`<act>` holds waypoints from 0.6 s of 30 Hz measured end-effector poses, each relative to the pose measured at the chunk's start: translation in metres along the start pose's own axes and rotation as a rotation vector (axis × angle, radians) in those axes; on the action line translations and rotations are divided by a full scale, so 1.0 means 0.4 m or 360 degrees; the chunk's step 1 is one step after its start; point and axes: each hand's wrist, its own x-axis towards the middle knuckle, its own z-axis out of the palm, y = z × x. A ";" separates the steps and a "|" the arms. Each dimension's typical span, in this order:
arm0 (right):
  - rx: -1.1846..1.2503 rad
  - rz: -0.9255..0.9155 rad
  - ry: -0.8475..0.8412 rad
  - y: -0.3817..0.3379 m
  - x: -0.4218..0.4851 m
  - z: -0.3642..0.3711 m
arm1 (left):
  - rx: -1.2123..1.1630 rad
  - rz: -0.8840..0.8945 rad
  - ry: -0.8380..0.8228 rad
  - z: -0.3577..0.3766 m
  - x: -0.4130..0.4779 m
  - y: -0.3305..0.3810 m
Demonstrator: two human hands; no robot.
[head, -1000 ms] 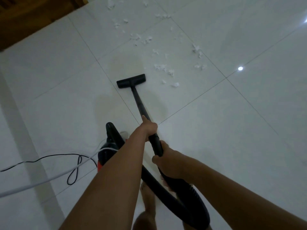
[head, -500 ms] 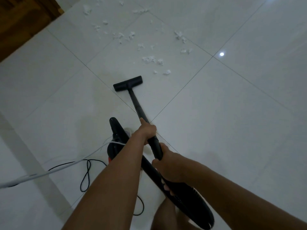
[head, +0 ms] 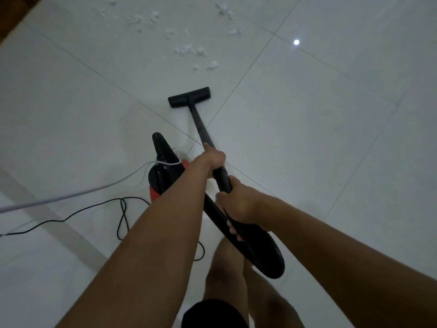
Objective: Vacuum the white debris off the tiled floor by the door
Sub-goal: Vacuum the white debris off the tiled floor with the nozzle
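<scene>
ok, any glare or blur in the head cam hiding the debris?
Head view: dim; one small glare spot on the glossy floor, right of the white debris; debris low-contrast against white tiles and slightly soft; wide-angle bends the edges.

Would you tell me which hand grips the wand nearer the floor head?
The left hand, farther forward on the wand; the right hand holds back where the hose joins.
</scene>
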 end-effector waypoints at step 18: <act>-0.0189 -0.0185 0.0337 0.127 0.003 0.037 | 0.0258 0.0079 -0.0109 0.118 -0.004 -0.049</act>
